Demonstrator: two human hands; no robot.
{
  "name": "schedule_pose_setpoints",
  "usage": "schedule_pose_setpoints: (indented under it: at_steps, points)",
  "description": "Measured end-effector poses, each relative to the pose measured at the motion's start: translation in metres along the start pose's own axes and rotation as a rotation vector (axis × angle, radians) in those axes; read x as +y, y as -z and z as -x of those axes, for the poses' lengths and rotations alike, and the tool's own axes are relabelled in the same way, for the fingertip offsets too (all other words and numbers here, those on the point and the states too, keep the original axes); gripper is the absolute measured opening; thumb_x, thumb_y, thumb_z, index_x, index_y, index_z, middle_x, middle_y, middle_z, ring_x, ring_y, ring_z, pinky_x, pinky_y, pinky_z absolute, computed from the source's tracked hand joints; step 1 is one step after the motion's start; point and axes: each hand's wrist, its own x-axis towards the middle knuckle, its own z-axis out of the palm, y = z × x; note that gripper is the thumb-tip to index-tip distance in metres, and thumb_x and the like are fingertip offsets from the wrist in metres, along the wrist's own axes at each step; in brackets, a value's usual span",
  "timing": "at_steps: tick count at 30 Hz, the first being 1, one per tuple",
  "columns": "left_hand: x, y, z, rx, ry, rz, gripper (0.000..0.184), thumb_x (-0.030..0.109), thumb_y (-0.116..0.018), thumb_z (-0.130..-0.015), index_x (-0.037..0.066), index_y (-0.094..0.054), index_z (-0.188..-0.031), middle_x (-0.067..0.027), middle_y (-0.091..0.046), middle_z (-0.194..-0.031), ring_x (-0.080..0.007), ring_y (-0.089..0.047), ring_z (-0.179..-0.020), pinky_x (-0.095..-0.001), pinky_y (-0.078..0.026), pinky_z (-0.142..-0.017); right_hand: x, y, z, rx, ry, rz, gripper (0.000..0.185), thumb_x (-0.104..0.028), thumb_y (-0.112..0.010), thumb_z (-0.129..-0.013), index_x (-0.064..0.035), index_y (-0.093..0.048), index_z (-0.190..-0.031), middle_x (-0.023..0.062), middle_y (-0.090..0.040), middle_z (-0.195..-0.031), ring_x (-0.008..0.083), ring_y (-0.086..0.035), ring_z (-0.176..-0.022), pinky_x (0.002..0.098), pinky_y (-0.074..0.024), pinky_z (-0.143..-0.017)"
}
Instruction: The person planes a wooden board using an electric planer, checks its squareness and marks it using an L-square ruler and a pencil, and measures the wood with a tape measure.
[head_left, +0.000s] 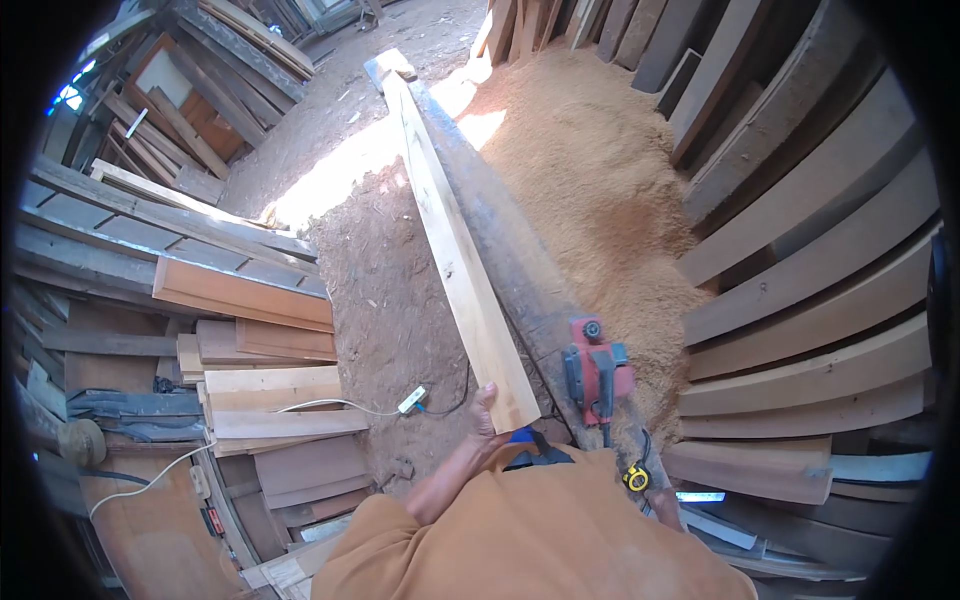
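A long pale wooden plank (pixel 450 260) runs away from me along the left side of a narrow workbench (pixel 510 240). My left hand (pixel 484 410) grips the plank's near end, the thumb on its upper face and the other fingers mostly hidden. A red electric planer (pixel 598 375) sits on the bench, right of the plank. Closer to me lies a yellow and black tape measure (pixel 636 477). My right hand (pixel 662 500) is low beside the tape measure, only partly visible past my shirt; its fingers cannot be made out.
A large sawdust heap (pixel 600 170) lies right of the bench. Curved boards (pixel 810 350) are stacked along the right, and more boards (pixel 280 400) on the left. A power socket (pixel 411 401) with a white cable lies on the dirt floor (pixel 385 270).
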Motion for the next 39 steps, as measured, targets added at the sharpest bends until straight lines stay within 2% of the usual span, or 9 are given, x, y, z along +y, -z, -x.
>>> schedule_pose_setpoints:
  at_steps: [4,10,15,20,24,26,28,36,39]
  points:
    - [-0.016,0.023,-0.026,0.129,0.114,-0.220,0.060,0.041,-0.072,-0.084,0.011,-0.052,-0.133,-0.0094,-0.063,-0.107,-0.0251,-0.067,-0.095,-0.0460,-0.060,-0.084,-0.007,-0.005,0.007,0.183,-0.012,0.025,0.072,-0.043,-0.074,-0.076,0.0059,-0.066,-0.127,0.0282,-0.065,-0.132,0.0401,-0.063,-0.124,0.0452,-0.0511,-0.104]
    - [-0.052,0.061,-0.067,0.108,0.092,-0.271,0.064,0.043,-0.073,-0.083,0.007,-0.053,-0.132,-0.0121,-0.064,-0.110,-0.0304,-0.066,-0.103,-0.0523,-0.057,-0.090,-0.016,-0.007,0.029,0.347,-0.101,-0.021,0.067,-0.041,-0.076,-0.073,0.0047,-0.070,-0.121,0.0235,-0.071,-0.123,0.0388,-0.067,-0.119,0.0457,-0.0528,-0.102]
    - [-0.068,0.069,-0.088,0.076,0.045,-0.278,0.063,0.042,-0.071,-0.086,0.009,-0.050,-0.135,-0.0111,-0.063,-0.112,-0.0310,-0.064,-0.107,-0.0544,-0.054,-0.095,-0.008,-0.015,0.026,0.123,-0.034,0.311,0.041,-0.030,-0.069,-0.086,-0.0014,-0.074,-0.115,0.0199,-0.071,-0.124,0.0332,-0.068,-0.119,0.0413,-0.0536,-0.101]
    - [-0.072,0.072,-0.096,0.006,0.071,-0.296,0.064,0.044,-0.069,-0.089,0.011,-0.046,-0.139,-0.0110,-0.060,-0.120,-0.0293,-0.062,-0.113,-0.0529,-0.052,-0.099,-0.010,-0.009,0.046,0.282,-0.083,0.022,0.056,-0.033,-0.072,-0.083,0.0077,-0.067,-0.120,0.0256,-0.071,-0.120,0.0373,-0.069,-0.116,0.0438,-0.0548,-0.098]
    - [-0.075,0.081,-0.110,0.088,0.075,-0.403,0.066,0.037,-0.066,-0.095,0.014,-0.035,-0.148,-0.0088,-0.053,-0.131,-0.0249,-0.056,-0.121,-0.0433,-0.048,-0.105,-0.005,0.003,0.008,0.435,-0.113,-0.365,0.062,-0.031,-0.074,-0.082,0.0127,-0.061,-0.123,0.0287,-0.069,-0.120,0.0399,-0.068,-0.114,0.0458,-0.0528,-0.098]
    - [-0.069,0.070,-0.107,0.145,0.072,-0.537,0.066,0.038,-0.066,-0.097,0.011,-0.034,-0.149,-0.0095,-0.053,-0.134,-0.0242,-0.054,-0.125,-0.0422,-0.048,-0.106,-0.036,0.036,0.030,0.597,-0.027,-0.554,0.059,-0.026,-0.073,-0.084,0.0099,-0.055,-0.128,0.0309,-0.066,-0.123,0.0434,-0.063,-0.120,0.0473,-0.0484,-0.103]
    - [-0.065,0.071,-0.111,0.136,0.057,-0.620,0.068,0.035,-0.067,-0.099,0.004,-0.034,-0.151,-0.0116,-0.055,-0.137,-0.0249,-0.056,-0.125,-0.0397,-0.047,-0.107,-0.062,0.065,0.028,0.743,0.154,-0.501,0.047,-0.022,-0.072,-0.086,0.0055,-0.058,-0.121,0.0268,-0.068,-0.114,0.0433,-0.066,-0.108,0.0467,-0.0496,-0.098]
    - [-0.031,0.031,-0.087,0.146,-0.017,-1.099,0.063,0.030,-0.067,-0.098,-0.003,-0.044,-0.147,-0.0175,-0.063,-0.133,-0.0260,-0.060,-0.123,-0.0394,-0.047,-0.107,-0.279,0.177,0.189,0.672,0.810,-0.573,0.029,-0.018,-0.070,-0.089,0.0010,-0.057,-0.107,0.0165,-0.064,-0.092,0.0295,-0.065,-0.088,0.0437,-0.0518,-0.082]
    - [-0.027,0.030,-0.071,0.293,-0.250,-1.332,0.080,0.029,-0.074,-0.088,-0.003,-0.036,-0.152,-0.0264,-0.055,-0.141,-0.0375,-0.054,-0.131,-0.0428,-0.041,-0.113,-0.340,0.153,0.203,0.432,0.985,-0.600,0.030,-0.019,-0.070,-0.088,0.0006,-0.058,-0.107,0.0166,-0.065,-0.092,0.0306,-0.066,-0.087,0.0435,-0.0530,-0.081]
